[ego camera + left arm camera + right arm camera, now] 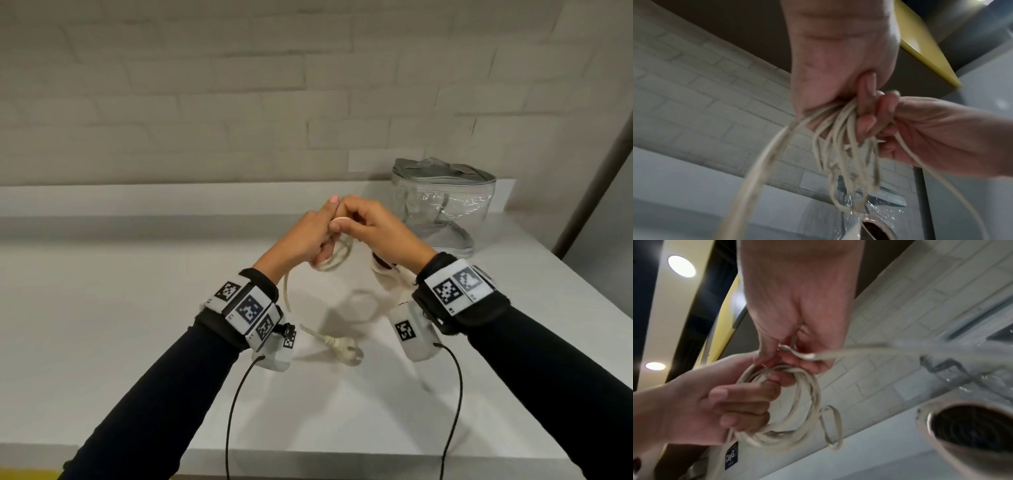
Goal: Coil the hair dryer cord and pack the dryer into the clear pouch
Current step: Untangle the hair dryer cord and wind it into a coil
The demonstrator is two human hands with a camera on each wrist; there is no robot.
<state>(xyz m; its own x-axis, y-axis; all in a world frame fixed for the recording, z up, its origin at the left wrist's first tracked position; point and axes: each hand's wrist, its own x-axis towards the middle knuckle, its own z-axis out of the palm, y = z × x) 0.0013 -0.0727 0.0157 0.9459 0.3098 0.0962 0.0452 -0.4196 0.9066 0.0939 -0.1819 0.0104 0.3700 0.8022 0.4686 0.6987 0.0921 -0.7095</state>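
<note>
Both hands are raised over the white table [137,308]. My left hand [310,236] grips a coil of cream cord [337,255], its fingers curled through the loops [797,404]. My right hand [363,219] pinches a strand of cord [807,356] at the top of the coil. The loose end runs down past my left wrist to the plug [346,349], which lies on the table. The cream hair dryer [387,277] lies on the table under my right wrist, its dark mouth [972,431] showing in the right wrist view. The clear pouch [442,202] stands at the back right.
A low white ledge [171,198] and a brick wall run behind the table. The table's right edge slants off near the pouch. Black cables hang from both wrist cameras over the table's front edge.
</note>
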